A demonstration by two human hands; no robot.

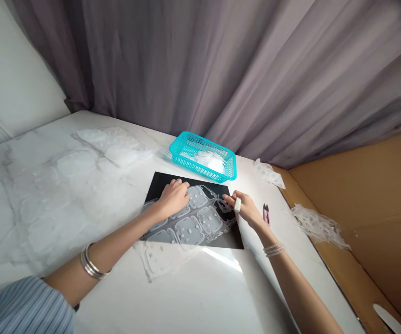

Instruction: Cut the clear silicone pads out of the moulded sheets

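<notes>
A clear moulded plastic sheet (190, 231) with several rounded-square panels and small raised pegs lies across a dark mat (232, 240). On its upper part rests my left hand (175, 197), its fingers bent and closed onto the sheet; what lies under the fingertips is hidden. My right hand (244, 207) is at the sheet's right edge, fingers curled in a pinch where a thin loose plastic strip (217, 198) runs. Among those fingers shows a small white band-like piece (238, 204); I cannot tell whether it is worn or held.
Behind the mat stands a turquoise basket (233, 169) with white pieces inside. Pink-handled snips (266, 215) lie to the right. Clear plastic sheets (71, 185) are heaped at left, and plastic scraps (320, 226) lie by a brown board (367, 199). A grey curtain (172, 60) hangs behind.
</notes>
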